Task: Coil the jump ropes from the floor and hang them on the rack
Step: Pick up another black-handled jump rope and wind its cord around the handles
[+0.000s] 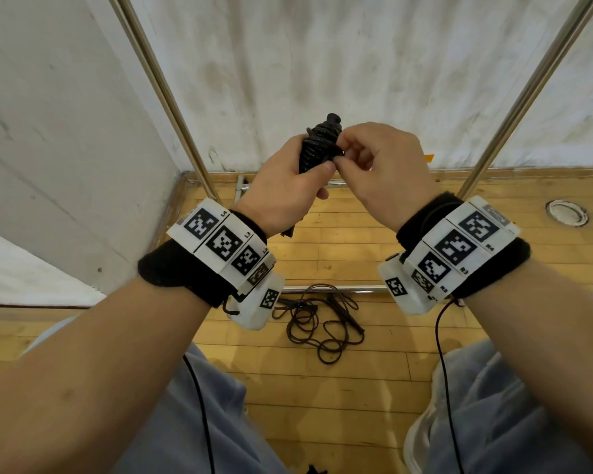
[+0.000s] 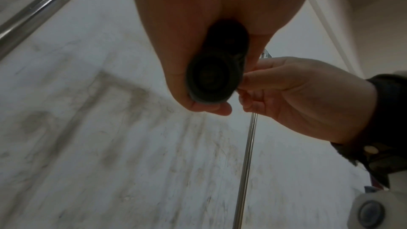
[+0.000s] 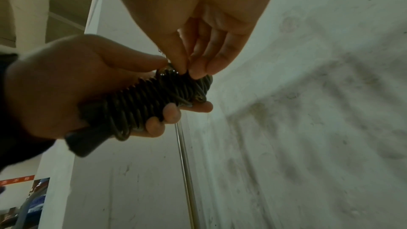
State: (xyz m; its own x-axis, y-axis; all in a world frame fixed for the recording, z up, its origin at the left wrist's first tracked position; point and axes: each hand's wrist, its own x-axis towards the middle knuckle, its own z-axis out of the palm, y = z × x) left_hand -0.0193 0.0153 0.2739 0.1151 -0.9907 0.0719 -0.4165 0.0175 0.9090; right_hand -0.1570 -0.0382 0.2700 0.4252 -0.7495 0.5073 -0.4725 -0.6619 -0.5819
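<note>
Up front, the left hand (image 1: 286, 186) grips the wound jump rope (image 3: 152, 97) around its handles. Right hand (image 1: 384, 169) pinches cord at the bundle's upper end, just beyond the left thumb. Below both lies a loose rope (image 1: 317, 318).

Black coiled jump rope (image 1: 317, 145); tangled jump rope (image 1: 317, 323) on floor.
</note>
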